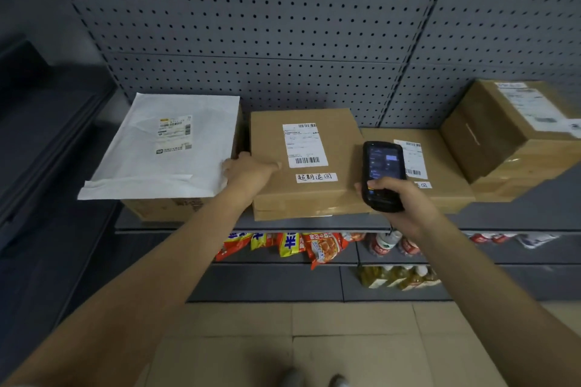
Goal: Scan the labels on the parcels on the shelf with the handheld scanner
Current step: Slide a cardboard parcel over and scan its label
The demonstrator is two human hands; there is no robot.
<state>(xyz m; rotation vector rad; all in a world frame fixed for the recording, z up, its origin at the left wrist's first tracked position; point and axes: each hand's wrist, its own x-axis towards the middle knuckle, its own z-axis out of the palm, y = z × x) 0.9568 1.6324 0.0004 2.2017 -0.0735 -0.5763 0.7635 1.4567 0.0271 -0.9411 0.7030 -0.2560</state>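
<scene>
At the left of the frame a white poly mailer [163, 148] lay slack and wrinkled over a cardboard carton [163, 209], its small printed label [174, 134] facing up. My left hand [248, 171] rested just right of it, palm down with fingers spread flat, gripping nothing, on the near left corner of the flat brown box [306, 163] at centre frame. That box was matte cardboard, taped along its front edge, with a white shipping label [304, 144] and a handwritten strip [316, 177] below it. Right of centre my right hand [405, 204] was wrapped around the handheld scanner [383, 174], a black slab with a lit screen, held over the seam beside the next flat box [440, 173], whose label [412, 159] it partly hid. At the far right a taller taped carton [515, 135] sat blurred. I judged the risks to be the scanner picking up the neighbouring barcode, since two labels sat close together, and the mailer's creased, glossy film spoiling a read. The centre box overhung the shelf edge [251, 226], so pressing on it could tip it.
</scene>
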